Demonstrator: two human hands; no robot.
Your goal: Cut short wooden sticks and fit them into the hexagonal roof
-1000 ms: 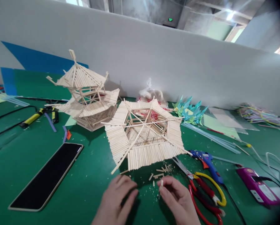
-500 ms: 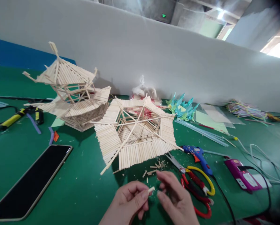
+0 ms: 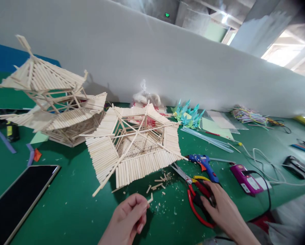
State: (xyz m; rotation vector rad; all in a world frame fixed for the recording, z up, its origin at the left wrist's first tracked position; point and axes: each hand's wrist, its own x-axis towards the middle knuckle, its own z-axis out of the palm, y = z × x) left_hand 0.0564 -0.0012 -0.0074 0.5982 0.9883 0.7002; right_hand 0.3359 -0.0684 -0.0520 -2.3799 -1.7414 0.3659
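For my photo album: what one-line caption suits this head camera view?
Left hand pinches a short stick while right hand rests on red scissors beside a stick roof.

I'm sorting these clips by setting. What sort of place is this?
Probably a craft or model-making workbench in a large indoor hall. A green table carries stick-built pavilion models, a blue glue gun and red scissors, with folded paper by a white partition.

Left hand (image 3: 127, 217) pinching short stick (image 3: 150, 198), right hand (image 3: 222, 207) on scissors (image 3: 194, 195), green table (image 3: 73, 200)
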